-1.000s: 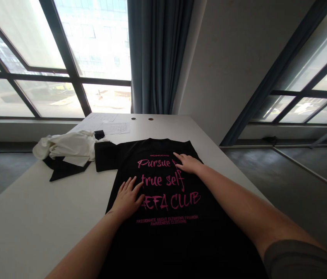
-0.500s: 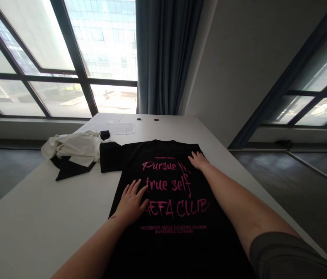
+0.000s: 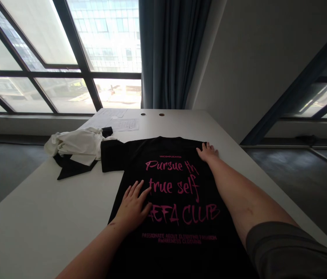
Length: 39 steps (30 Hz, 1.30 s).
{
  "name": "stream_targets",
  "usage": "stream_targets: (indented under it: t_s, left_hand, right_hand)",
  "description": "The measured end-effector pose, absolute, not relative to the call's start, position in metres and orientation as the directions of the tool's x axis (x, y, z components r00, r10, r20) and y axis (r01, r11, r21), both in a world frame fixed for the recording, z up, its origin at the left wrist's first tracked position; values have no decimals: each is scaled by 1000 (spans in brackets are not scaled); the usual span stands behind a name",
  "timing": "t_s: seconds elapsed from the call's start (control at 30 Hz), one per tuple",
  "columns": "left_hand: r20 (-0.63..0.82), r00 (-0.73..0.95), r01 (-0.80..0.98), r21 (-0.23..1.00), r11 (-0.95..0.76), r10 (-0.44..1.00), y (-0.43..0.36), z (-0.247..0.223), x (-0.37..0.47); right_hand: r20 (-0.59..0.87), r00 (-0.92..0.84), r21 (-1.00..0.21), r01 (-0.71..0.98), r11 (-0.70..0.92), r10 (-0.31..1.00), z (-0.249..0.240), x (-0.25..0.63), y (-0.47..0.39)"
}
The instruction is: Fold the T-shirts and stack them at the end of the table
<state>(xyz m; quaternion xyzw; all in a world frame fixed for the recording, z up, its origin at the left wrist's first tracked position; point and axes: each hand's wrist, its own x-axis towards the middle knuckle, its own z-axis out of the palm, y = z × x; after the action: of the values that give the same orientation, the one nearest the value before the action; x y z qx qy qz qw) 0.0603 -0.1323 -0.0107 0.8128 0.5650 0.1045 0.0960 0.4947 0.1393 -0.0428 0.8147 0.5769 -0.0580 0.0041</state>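
At the left side of the desk (image 3: 44, 209), a crumpled white garment (image 3: 77, 143) with black parts lies just beside the left sleeve of the black T-shirt (image 3: 172, 199). Behind the garment are printed sheets (image 3: 124, 124); their text is too small to read. The T-shirt lies spread on the desk, print side up, collar toward the far end. The left hand (image 3: 132, 209) rests palm down on the left part of the T-shirt, fingers spread and gripping nothing; the fabric extends beneath and to the right of them. The pink print reads, from the collar down: "UNCOMPLICATED", "Pursue th", "true self", a line ending "EFA CLUB", its start at the left thumb, and "PASSIONATE ABOUT ELEVATING FASHION AWARENESS CLOTHING". At the right shoulder of the T-shirt, the right hand (image 3: 208, 152) lies with fingers extended and apart, with no visible grip on the fabric.
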Motion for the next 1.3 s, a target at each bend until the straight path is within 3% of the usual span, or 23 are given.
stream_targets:
  t_s: [0.1, 0.27, 0.4, 0.67, 0.83, 1.07, 1.3]
  left_hand:
    - [47, 337, 899, 279, -337, 940, -132, -9, 61]
    - [48, 337, 895, 294, -336, 940, -132, -6, 61]
    - [51, 331, 892, 307, -331, 942, -133, -6, 61]
    - [39, 316, 901, 301, -313, 948, -134, -6, 63]
    - [31, 320, 901, 301, -314, 947, -133, -5, 62]
    - [28, 316, 905, 293, -310, 948, -133, -5, 62]
    - [58, 329, 898, 290, -331, 943, -131, -10, 60]
  right_hand:
    - [-131, 350, -53, 932, -359, 927, -37, 492, 141]
    - [-101, 338, 72, 941, -332, 936, -20, 467, 140]
    - [-50, 217, -17, 976, -218, 975, -18, 430, 124]
    - [-101, 214, -99, 969, -224, 972, -29, 407, 66]
    - [-125, 157, -24, 987, -161, 980, -29, 413, 12]
    - [-37, 118, 6, 993, -118, 992, -37, 424, -54]
    - [13, 235, -22, 972, -234, 972, -31, 447, -69]
